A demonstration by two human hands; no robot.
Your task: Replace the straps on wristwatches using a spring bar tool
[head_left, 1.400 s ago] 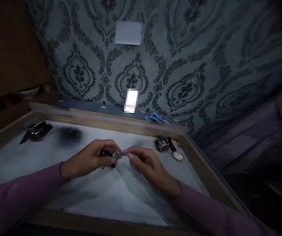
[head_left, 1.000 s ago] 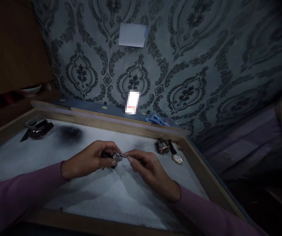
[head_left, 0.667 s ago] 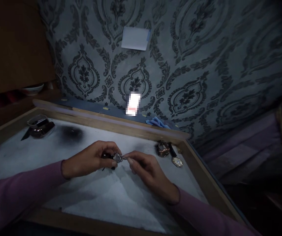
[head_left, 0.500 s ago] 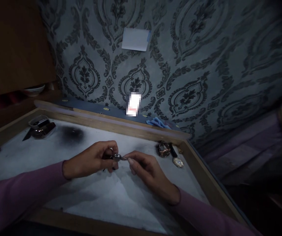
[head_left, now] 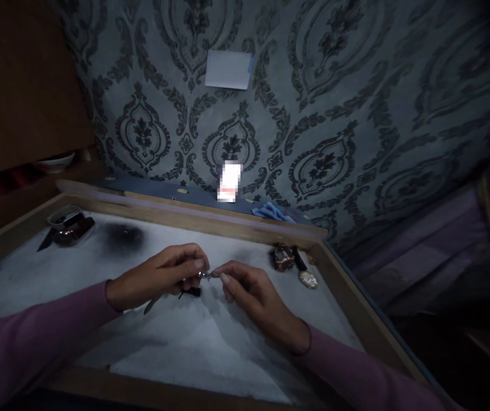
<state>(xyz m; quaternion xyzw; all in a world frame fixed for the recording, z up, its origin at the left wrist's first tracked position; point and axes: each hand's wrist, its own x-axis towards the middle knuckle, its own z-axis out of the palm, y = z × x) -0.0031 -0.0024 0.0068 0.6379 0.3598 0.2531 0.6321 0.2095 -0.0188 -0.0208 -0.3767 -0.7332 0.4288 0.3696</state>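
Note:
My left hand (head_left: pixel 171 271) is closed, its thumb and fingers pinching a small shiny silvery watch (head_left: pixel 204 275), mostly hidden by the fingers. My right hand (head_left: pixel 257 297) is closed on a thin, pointed tool (head_left: pixel 215 275), whose tip reaches to the watch's edge; its exact kind is too small to tell. Below my left hand a black piece, possibly a strap (head_left: pixel 191 291), shows against the white surface, and a narrow dark strip (head_left: pixel 150 306) lies under the wrist side.
A wooden-rimmed tray (head_left: pixel 210 221) surrounds the white work surface. At right lie a rose-gold watch (head_left: pixel 282 258) and a round-faced watch (head_left: pixel 308 279) with black strap. A clear container (head_left: pixel 65 217) and another watch (head_left: pixel 73 231) sit at left. Behind are a blue cloth (head_left: pixel 272 212) and a bright, blurred-out phone-like rectangle (head_left: pixel 230 181).
My left hand has turned the watch, so its round face no longer shows and the thumb lies higher. The black piece below is more exposed. My right hand stays nearly in place.

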